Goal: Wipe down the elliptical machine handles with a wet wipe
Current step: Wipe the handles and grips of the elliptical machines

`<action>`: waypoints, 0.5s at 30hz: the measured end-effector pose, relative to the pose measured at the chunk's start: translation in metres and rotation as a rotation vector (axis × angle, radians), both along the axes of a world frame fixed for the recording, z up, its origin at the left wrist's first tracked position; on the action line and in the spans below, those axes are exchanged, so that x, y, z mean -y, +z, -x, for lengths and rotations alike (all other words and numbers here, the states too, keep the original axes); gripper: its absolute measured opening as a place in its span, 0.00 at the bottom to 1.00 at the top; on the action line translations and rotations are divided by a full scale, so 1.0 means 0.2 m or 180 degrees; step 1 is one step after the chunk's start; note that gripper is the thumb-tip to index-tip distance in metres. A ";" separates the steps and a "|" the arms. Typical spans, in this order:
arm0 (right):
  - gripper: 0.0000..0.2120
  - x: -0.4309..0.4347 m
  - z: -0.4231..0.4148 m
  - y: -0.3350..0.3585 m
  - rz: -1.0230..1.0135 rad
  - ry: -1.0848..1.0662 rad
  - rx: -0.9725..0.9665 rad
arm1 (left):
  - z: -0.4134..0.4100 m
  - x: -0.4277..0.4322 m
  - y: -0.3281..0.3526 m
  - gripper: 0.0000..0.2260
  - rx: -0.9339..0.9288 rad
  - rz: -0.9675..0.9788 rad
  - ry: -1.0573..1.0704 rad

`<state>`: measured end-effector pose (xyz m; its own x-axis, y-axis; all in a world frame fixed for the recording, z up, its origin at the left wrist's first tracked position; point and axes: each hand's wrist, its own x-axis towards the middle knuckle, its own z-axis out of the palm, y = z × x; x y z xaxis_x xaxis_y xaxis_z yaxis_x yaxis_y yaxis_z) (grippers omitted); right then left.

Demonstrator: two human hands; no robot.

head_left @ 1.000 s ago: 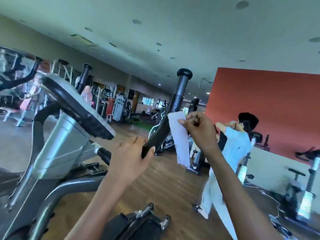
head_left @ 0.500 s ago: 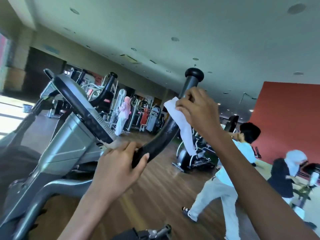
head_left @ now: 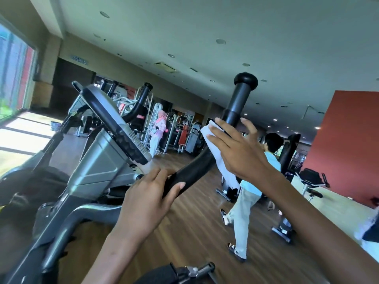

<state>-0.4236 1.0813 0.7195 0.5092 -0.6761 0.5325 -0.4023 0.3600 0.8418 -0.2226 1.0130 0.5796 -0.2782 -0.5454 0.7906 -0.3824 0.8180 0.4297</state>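
A black curved elliptical handle (head_left: 238, 103) rises from lower left to a knobbed top at centre right. My left hand (head_left: 147, 201) grips its lower part, thumb over the front. My right hand (head_left: 240, 148) presses a white wet wipe (head_left: 217, 154) against the handle's middle, fingers spread across it. The wipe's loose end hangs down below the hand. The machine's grey console (head_left: 114, 128) tilts at centre left, and a second black handle (head_left: 141, 101) stands behind it.
A person in a light blue shirt and pale trousers (head_left: 246, 199) walks on the wood floor just right of the handle. Another person in pink (head_left: 159, 128) stands by weight machines at the back. An exercise bike (head_left: 311, 181) stands by the red wall.
My right hand has spread the wipe flat on the handle, fingers now splayed instead of pinching. The view has swung left and up. My left hand keeps its grip.
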 end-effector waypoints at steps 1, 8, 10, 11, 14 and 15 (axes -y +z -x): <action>0.20 0.00 -0.01 -0.01 -0.0031 -0.0050 0.0145 | 0.00 0.00 0.00 0.24 0.0006 -0.0003 -0.0018; 0.28 0.01 0.01 0.00 -0.0030 -0.0755 0.0254 | 0.00 0.01 -0.01 0.24 0.0038 -0.0018 -0.0056; 0.27 0.00 0.06 0.14 0.0144 -0.0669 0.0399 | 0.00 0.01 -0.01 0.25 0.0054 -0.0055 -0.0041; 0.26 0.01 0.06 0.19 0.0237 -0.0595 0.0463 | 0.00 0.01 -0.01 0.25 0.0058 -0.0070 -0.0034; 0.27 0.06 0.02 0.06 -0.0021 -0.0340 0.0547 | 0.00 0.01 -0.02 0.26 0.0033 -0.0094 -0.0009; 0.27 0.07 0.00 -0.03 -0.0299 -0.0186 0.0530 | 0.00 0.01 -0.02 0.26 0.0031 -0.0120 0.0005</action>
<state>-0.4235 1.0674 0.7135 0.3777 -0.7527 0.5393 -0.5195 0.3099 0.7963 -0.2234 1.0105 0.5752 -0.2849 -0.5751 0.7669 -0.3879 0.8008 0.4564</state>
